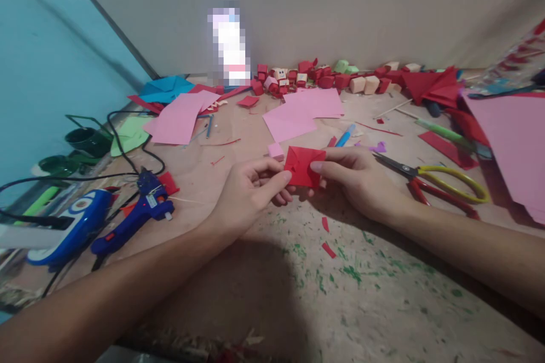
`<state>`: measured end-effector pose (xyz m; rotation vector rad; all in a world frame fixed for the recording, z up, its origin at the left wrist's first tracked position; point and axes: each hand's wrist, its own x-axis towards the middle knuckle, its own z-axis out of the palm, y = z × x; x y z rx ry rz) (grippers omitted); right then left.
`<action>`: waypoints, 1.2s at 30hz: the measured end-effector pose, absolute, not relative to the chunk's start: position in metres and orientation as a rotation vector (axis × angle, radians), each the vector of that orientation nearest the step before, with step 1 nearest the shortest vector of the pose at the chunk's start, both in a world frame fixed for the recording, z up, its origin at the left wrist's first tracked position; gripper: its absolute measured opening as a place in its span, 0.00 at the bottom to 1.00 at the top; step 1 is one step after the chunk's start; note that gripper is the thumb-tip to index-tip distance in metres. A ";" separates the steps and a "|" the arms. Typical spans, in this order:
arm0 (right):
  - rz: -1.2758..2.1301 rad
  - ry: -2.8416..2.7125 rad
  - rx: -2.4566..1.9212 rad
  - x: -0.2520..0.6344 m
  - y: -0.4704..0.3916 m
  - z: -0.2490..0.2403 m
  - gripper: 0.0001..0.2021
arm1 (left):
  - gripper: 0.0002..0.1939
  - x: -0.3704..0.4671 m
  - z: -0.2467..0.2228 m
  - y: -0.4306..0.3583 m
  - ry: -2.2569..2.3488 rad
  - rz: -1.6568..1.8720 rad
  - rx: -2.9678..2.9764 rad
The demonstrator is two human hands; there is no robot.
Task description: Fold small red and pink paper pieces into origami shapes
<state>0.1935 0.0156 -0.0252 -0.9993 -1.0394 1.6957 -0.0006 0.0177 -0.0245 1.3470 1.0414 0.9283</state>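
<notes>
A small folded red paper square (305, 164) is held up over the middle of the table, with crease lines showing on its face. My left hand (259, 184) pinches its left edge between thumb and fingers. On the right side, my right hand (347, 173) grips it, the thumb flat on the front and the fingers behind. Just behind my left fingers sits a small pink paper cube (276, 151). Two red paper scraps (328, 249) lie on the table below the square.
Scissors (411, 171) with yellow and red handles lie to the right. A blue glue gun (136, 215) and its cable are at left. Pink sheets (298, 116), folded paper pieces (326, 80) and a blurred lit screen (232, 48) are at the back.
</notes>
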 end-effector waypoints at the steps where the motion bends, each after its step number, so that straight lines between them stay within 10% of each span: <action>1: 1.666 -1.048 -1.012 0.193 0.015 -0.024 0.09 | 0.09 0.000 -0.025 0.017 1.042 0.936 1.364; 36: 1.312 -1.536 -1.253 0.197 0.016 -0.022 0.08 | 0.10 -0.005 -0.038 0.024 1.088 1.073 1.523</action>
